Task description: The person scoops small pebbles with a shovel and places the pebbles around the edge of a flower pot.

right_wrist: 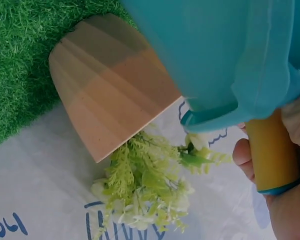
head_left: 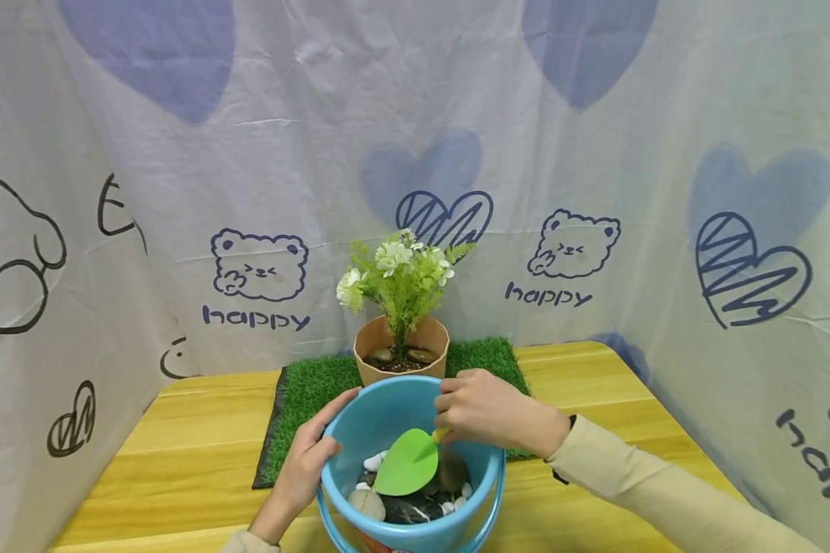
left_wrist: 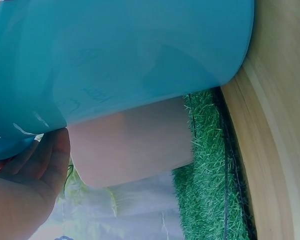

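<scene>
A blue bucket [head_left: 346,422] stands on the table with stones inside it, dark, grey and white. Against its left side, my left hand [head_left: 309,455] holds the rim, thumb at the edge and fingers along the outer wall. My right hand [head_left: 480,411] grips the yellow handle [right_wrist: 276,155] of a toy shovel above the bucket's right rim. The shovel's green leaf-shaped blade [head_left: 408,463] tilts down into the bucket, over the stones [head_left: 415,508]. Whether the blade touches them I cannot tell.
Just behind the bucket, a tan flowerpot [head_left: 365,349] with white flowers and green leaves [head_left: 401,276] stands on an artificial grass mat [head_left: 304,392]. Under everything lies a wood-grain table [head_left: 207,430]. Printed white cloth [head_left: 318,153] hangs at the back and both sides.
</scene>
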Action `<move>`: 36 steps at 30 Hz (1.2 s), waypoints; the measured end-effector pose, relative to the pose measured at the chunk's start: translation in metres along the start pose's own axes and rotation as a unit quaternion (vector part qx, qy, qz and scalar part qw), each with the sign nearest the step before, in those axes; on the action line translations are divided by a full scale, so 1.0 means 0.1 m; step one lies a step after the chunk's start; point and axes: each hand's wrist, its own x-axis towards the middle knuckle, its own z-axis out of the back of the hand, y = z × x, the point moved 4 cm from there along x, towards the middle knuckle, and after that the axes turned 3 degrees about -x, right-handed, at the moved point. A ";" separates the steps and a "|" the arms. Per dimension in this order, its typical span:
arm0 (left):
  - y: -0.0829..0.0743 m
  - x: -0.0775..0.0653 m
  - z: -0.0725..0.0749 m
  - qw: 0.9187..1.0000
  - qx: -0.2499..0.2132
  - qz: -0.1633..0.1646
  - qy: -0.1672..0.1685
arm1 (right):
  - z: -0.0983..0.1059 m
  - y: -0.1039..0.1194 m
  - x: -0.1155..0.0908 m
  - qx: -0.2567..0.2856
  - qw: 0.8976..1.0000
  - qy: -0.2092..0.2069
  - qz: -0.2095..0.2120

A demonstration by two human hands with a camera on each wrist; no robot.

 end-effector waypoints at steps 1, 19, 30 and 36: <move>0.00 0.00 0.00 1.000 -0.001 0.002 -0.002 | -0.01 0.01 0.01 -0.002 1.000 0.001 0.003; 0.04 -0.01 0.01 1.000 -0.021 0.013 0.006 | -0.06 0.11 0.14 0.116 0.993 0.003 0.032; 0.03 0.00 0.00 1.000 -0.017 0.012 0.006 | 0.01 0.09 0.11 0.066 0.998 -0.008 0.004; 0.02 0.00 0.00 1.000 -0.020 0.010 0.004 | 0.00 -0.02 0.06 0.005 0.999 0.013 -0.047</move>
